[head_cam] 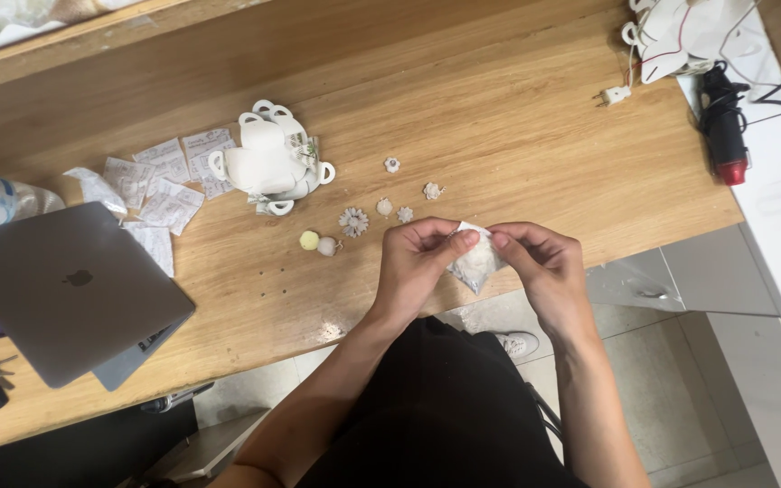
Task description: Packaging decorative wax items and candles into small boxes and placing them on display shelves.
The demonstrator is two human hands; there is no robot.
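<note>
While both hands pinch a small clear packet point(476, 264), left hand point(418, 267) fingers closed on its top edge, right hand point(540, 267) likewise.

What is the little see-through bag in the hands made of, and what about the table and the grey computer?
The small bag looks like thin clear plastic: it crinkles, shines, and shows white stuff inside. The table looks like light wood with a smooth finish; grain lines run along it. The laptop seems to be matte grey metal, though it could be plastic.
</note>
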